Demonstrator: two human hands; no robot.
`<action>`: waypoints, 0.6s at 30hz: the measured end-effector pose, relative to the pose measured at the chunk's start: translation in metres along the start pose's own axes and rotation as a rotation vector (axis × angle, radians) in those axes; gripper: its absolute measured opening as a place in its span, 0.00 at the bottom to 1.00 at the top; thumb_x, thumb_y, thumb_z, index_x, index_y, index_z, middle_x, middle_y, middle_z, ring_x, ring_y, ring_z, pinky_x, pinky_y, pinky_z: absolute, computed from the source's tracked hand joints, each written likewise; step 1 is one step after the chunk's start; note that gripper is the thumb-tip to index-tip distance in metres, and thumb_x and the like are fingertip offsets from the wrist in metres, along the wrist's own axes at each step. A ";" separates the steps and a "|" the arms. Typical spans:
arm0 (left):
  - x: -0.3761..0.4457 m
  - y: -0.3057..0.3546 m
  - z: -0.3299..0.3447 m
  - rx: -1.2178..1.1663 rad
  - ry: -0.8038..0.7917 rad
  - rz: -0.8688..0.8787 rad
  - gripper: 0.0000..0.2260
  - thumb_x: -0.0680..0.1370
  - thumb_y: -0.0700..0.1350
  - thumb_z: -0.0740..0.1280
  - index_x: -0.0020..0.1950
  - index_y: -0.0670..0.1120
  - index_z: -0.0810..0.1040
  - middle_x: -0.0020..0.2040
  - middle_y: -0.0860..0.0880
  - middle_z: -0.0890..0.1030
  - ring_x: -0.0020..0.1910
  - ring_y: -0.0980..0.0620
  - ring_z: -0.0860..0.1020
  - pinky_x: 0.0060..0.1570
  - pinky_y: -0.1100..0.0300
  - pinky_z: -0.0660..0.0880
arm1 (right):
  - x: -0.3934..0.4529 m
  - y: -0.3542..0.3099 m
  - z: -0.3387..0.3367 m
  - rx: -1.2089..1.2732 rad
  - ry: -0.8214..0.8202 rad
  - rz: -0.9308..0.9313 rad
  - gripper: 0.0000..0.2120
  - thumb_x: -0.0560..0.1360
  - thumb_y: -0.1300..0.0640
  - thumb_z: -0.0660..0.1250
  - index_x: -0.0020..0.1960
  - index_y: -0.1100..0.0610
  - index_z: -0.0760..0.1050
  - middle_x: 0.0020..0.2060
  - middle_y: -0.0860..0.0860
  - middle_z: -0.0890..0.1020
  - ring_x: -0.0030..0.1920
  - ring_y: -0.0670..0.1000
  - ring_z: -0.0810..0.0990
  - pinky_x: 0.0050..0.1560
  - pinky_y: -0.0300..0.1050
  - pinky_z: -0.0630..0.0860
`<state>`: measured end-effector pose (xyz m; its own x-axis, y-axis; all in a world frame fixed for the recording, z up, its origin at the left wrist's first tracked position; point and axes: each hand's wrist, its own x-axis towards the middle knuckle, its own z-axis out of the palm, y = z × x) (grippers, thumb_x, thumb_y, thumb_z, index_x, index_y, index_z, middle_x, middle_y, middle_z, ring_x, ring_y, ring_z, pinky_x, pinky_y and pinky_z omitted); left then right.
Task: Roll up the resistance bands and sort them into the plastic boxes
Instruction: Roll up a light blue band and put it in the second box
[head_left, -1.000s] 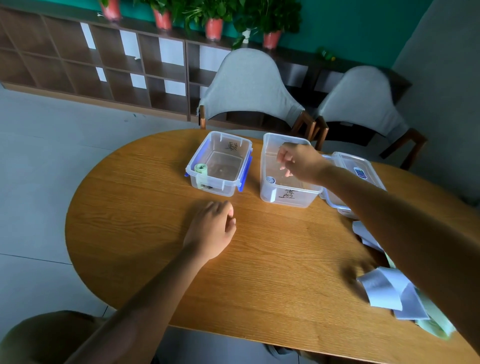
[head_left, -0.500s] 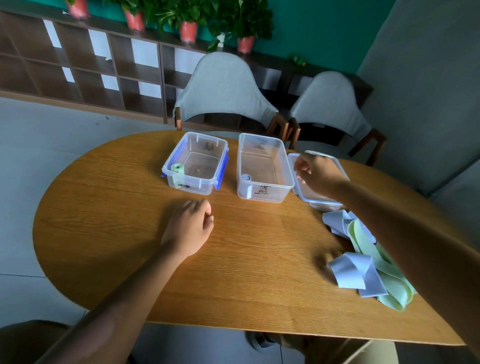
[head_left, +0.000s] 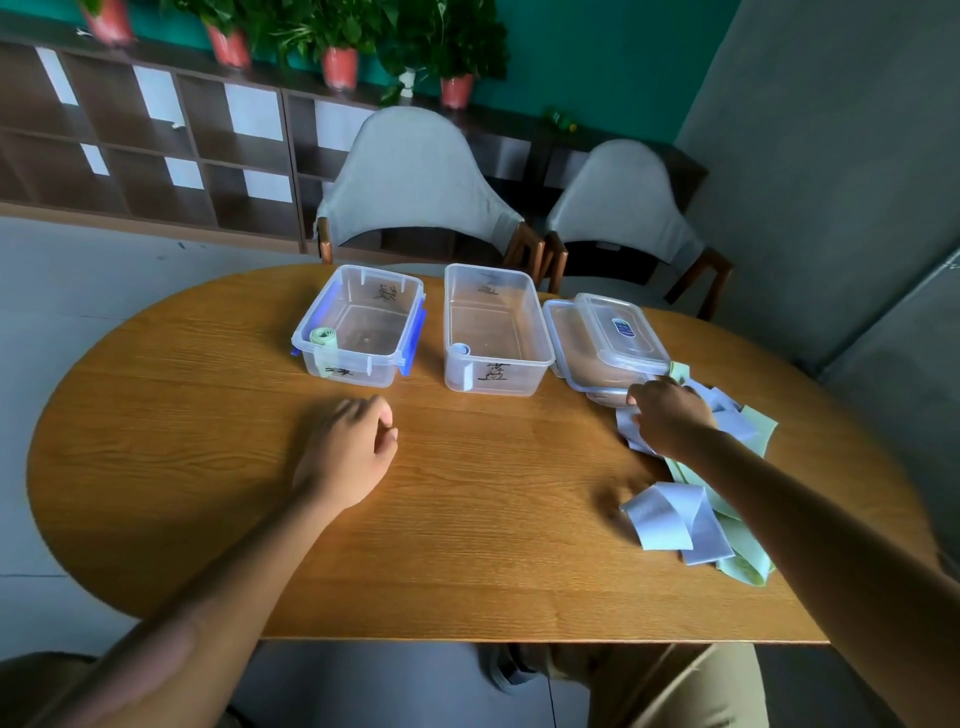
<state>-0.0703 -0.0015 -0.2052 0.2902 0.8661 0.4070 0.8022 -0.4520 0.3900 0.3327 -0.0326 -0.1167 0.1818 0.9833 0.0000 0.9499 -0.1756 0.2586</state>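
Oval wooden counter (head_left: 467, 519), seen from above. Two clear plastic boxes side by side at far edge, both lidless, black handwriting on walls. Left box (head_left: 363, 325) with blue clips, one rolled green band (head_left: 323, 337) in near-left corner. Middle box (head_left: 493, 327) with one rolled pale-blue band (head_left: 460, 349) in near-left corner. Just right of middle box: two clear lids (head_left: 608, 340) stacked askew, upper one with blue sticker. Touching lids' near-right edge: loose pile of unrolled bands (head_left: 691, 514), pale blue and pale green mixed, spread down right side of counter, partly hidden under right forearm. Flat pale-blue loop sticking out toward centre at near end of pile.

Behind counter: two grey-covered chairs (head_left: 421, 182), dark cubby shelf (head_left: 156, 145), red plant pots (head_left: 340, 67) against teal wall.

Left hand (head_left: 350, 449) resting on bare counter in front of left box, fingers loosely curled, nothing held, well apart from boxes. Slight blur.

Right hand (head_left: 670, 415) at far end of band pile, just beside near corner of lids, knuckles up, fingers bent down onto pale-blue band. Fingertips hidden under hand; cannot tell whether pinching band or only touching it. Nothing between either hand and boxes.
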 end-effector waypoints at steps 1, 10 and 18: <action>0.000 0.000 -0.001 -0.001 -0.002 0.000 0.07 0.77 0.45 0.69 0.45 0.49 0.71 0.36 0.56 0.71 0.40 0.53 0.71 0.36 0.57 0.65 | -0.001 0.000 0.000 0.059 0.027 0.022 0.14 0.78 0.62 0.66 0.62 0.53 0.77 0.57 0.55 0.82 0.57 0.56 0.80 0.53 0.47 0.77; -0.002 0.006 -0.005 -0.043 -0.035 -0.066 0.07 0.77 0.45 0.71 0.46 0.49 0.73 0.36 0.55 0.73 0.39 0.53 0.73 0.35 0.60 0.67 | -0.015 0.015 -0.036 0.399 0.211 0.052 0.08 0.77 0.60 0.69 0.54 0.52 0.81 0.52 0.53 0.83 0.48 0.57 0.80 0.47 0.50 0.79; 0.003 0.021 -0.012 -0.247 -0.118 -0.210 0.07 0.78 0.43 0.71 0.51 0.47 0.74 0.41 0.51 0.80 0.39 0.56 0.77 0.36 0.68 0.67 | -0.025 0.025 -0.090 0.603 0.402 -0.024 0.06 0.76 0.63 0.71 0.52 0.56 0.84 0.45 0.52 0.85 0.39 0.51 0.79 0.37 0.37 0.72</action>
<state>-0.0588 -0.0114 -0.1855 0.2017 0.9580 0.2039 0.7042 -0.2865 0.6496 0.3293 -0.0576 -0.0229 0.1621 0.9081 0.3862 0.9486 -0.0355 -0.3145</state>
